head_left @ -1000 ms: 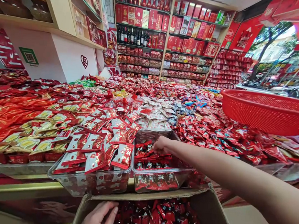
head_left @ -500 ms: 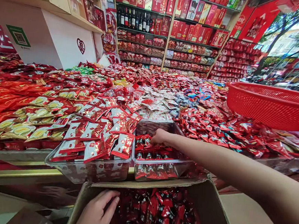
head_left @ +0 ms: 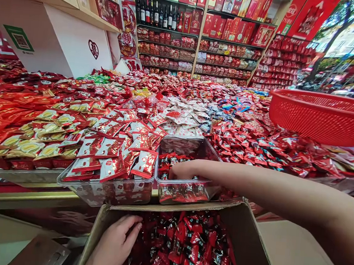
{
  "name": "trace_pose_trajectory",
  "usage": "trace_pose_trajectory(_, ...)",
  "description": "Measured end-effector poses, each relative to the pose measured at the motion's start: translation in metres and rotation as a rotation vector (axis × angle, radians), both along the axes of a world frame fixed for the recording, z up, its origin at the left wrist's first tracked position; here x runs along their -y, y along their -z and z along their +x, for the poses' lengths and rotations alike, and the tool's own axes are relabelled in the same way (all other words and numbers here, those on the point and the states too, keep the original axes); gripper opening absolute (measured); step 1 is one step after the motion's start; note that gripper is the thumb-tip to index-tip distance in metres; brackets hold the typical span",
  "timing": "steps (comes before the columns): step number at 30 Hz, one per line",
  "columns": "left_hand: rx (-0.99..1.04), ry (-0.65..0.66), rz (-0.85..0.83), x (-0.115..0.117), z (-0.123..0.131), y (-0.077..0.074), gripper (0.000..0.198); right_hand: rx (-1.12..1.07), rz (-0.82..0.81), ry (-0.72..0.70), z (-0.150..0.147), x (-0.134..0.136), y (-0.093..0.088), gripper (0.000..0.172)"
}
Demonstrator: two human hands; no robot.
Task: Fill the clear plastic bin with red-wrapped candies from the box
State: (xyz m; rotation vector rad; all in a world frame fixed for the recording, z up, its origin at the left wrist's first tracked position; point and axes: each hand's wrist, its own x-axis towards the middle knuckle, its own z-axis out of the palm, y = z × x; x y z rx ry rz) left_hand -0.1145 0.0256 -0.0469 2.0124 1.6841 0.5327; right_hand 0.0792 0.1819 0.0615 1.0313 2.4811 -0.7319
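A cardboard box [head_left: 250,236] stands close in front of me, filled with small wrapped candies [head_left: 183,247] in red and black. My left hand [head_left: 115,240] rests inside its left side, at the edge of the candies, with thumb and forefinger apart and nothing visible between them. Beyond the box, my right hand [head_left: 184,170] reaches down into a clear plastic bin [head_left: 187,141] holding rows of the same red-and-black candies. Its fingers are curled downward among them; the fingertips and anything they grip are hidden.
Left of that bin is another clear bin [head_left: 113,195], heaped with red-and-white packets [head_left: 113,166]. Loose wrapped sweets [head_left: 246,144] spread across the counter. A red plastic basket [head_left: 319,119] sits at right. Shelves [head_left: 198,48] with boxes and bottles line the back.
My right hand has moved nearer and slightly left, lower toward the front of the bin. My left hand stays in the box. The view has tilted down slightly.
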Motion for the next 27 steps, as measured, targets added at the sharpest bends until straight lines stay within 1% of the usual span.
trace_pose_trajectory(2,0.003,0.004,-0.001,0.001,0.000,0.001,0.022,0.068,-0.095,-0.057,0.002,-0.002,-0.002,0.030)
trace_pose_trajectory(3,0.004,0.005,0.000,0.000,0.000,0.001,0.022,0.089,-0.117,-0.076,0.003,-0.003,-0.002,0.033)
trace_pose_trajectory(12,0.015,0.011,0.048,-0.003,0.002,0.001,0.021,0.107,-0.071,-0.122,0.012,-0.011,0.008,0.044)
trace_pose_trajectory(13,0.012,0.010,0.054,-0.003,0.002,0.001,0.021,0.109,-0.064,-0.130,0.012,-0.011,0.007,0.043)
trace_pose_trajectory(15,0.006,0.009,0.064,-0.003,0.002,0.001,0.021,0.123,-0.054,-0.144,0.011,-0.012,0.003,0.037)
trace_pose_trajectory(16,0.003,0.009,0.067,-0.002,0.003,0.000,0.021,0.134,-0.027,-0.142,0.010,-0.013,0.000,0.032)
trace_pose_trajectory(17,0.000,0.012,0.065,-0.002,0.003,0.000,0.021,0.134,0.041,-0.130,0.009,-0.015,-0.003,0.028)
trace_pose_trajectory(19,-0.008,0.019,0.050,-0.002,0.003,0.000,0.021,0.091,0.273,-0.101,0.007,-0.022,-0.008,0.026)
trace_pose_trajectory(21,-0.015,0.022,0.032,-0.002,0.004,-0.001,0.022,0.007,0.503,-0.119,0.006,-0.030,-0.008,0.035)
trace_pose_trajectory(22,-0.015,0.020,0.026,-0.001,0.004,-0.001,0.022,-0.028,0.566,-0.154,0.005,-0.034,-0.006,0.043)
trace_pose_trajectory(24,-0.005,0.014,0.024,-0.001,0.004,-0.002,0.022,-0.044,0.595,-0.247,0.004,-0.040,0.001,0.052)
trace_pose_trajectory(25,0.003,0.014,0.023,-0.001,0.003,-0.002,0.022,-0.030,0.603,-0.281,0.004,-0.042,0.004,0.052)
trace_pose_trajectory(27,0.011,0.017,0.014,0.000,0.003,-0.002,0.022,0.009,0.642,-0.311,0.003,-0.044,0.011,0.045)
